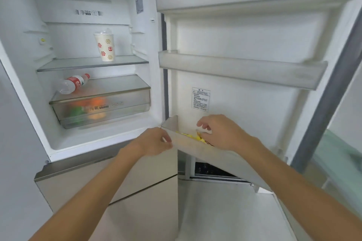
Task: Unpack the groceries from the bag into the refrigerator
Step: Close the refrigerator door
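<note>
Open refrigerator (29, 88), white interior lit from above; door (254, 35) swung to the right w/ three bins. Lowest door bin (197, 149) holding yellow packet (193, 136). Crisper drawer (121, 103) w/ blurred orange and green produce behind frosted front. Glass shelf (78, 63) bearing upright printed cup (104, 47); below, clear water bottle (73, 83), red label, lying on its side. Right hand (223, 133) over bin, grip apart, fingertips at packet. Left hand (154, 141) at bin's near corner, grip loosely curled, holding nothing.
</note>
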Tool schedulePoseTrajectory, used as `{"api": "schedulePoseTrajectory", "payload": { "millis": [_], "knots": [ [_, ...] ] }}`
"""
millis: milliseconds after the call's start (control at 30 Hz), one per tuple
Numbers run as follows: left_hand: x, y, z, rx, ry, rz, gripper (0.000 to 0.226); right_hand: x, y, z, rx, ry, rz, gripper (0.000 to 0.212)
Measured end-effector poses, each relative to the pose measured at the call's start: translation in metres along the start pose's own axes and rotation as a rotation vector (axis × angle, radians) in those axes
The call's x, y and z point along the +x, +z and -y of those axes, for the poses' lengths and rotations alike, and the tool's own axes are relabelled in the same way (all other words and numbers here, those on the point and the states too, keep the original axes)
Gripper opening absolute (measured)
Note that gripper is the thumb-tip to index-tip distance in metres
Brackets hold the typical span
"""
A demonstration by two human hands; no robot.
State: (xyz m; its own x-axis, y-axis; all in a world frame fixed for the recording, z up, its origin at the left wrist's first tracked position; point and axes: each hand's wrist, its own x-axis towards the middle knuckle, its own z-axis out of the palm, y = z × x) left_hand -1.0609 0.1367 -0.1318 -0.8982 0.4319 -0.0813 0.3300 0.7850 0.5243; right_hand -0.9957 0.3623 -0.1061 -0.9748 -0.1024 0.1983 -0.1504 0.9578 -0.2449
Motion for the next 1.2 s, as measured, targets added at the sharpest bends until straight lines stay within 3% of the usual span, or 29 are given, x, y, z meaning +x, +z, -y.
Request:
{"api": "schedulePoseTrajectory", "payload": {
  "millis": [167, 267, 333, 400, 500, 600, 733, 833, 967, 1100, 1200],
  "knots": [
    [-0.027, 0.021, -0.089, 0.078, 0.203, -0.203, 0.017, -0.074, -0.057, -0.038, -0.029, 0.002, -0.143, 0.033],
    [-0.035, 0.017, -0.146, 0.291, 0.421, -0.573, 0.026, -0.108, -0.097, -0.053, -0.186, -0.088, -0.374, 0.029],
    [-0.039, 0.01, -0.182, 0.215, 0.603, -0.809, 0.029, -0.126, -0.122, -0.059, -0.252, -0.138, -0.579, 0.028],
    [-0.038, 0.003, -0.213, 0.18, 0.741, -0.923, 0.039, -0.135, -0.142, -0.064, -0.276, -0.138, -0.729, 0.031],
    [-0.031, 0.0, -0.243, 0.278, 0.822, -0.803, 0.059, -0.136, -0.164, -0.07, -0.304, -0.078, -0.785, 0.04],
    [-0.026, 0.004, -0.251, 0.429, 0.768, -0.642, 0.069, -0.138, -0.179, -0.076, -0.266, 0.025, -0.772, 0.049],
    [-0.028, 0.002, -0.251, 0.443, 0.739, -0.658, 0.062, -0.148, -0.197, -0.087, -0.107, 0.194, -0.882, 0.053],
    [-0.033, -0.002, -0.245, 0.37, 0.742, -0.717, 0.057, -0.155, -0.2, -0.098, -0.252, 0.264, -0.831, 0.053],
    [-0.055, -0.003, -0.229, 0.235, 0.758, -0.844, 0.049, -0.167, -0.186, -0.098, -0.488, 0.108, -0.776, 0.049],
    [-0.084, -0.009, -0.209, 0.161, 0.639, -0.939, 0.053, -0.184, -0.18, -0.076, -0.563, -0.073, -0.787, 0.05],
    [-0.108, -0.013, -0.19, 0.07, 0.539, -0.959, 0.057, -0.198, -0.172, -0.051, -0.659, -0.169, -0.696, 0.058]
  ]
}}
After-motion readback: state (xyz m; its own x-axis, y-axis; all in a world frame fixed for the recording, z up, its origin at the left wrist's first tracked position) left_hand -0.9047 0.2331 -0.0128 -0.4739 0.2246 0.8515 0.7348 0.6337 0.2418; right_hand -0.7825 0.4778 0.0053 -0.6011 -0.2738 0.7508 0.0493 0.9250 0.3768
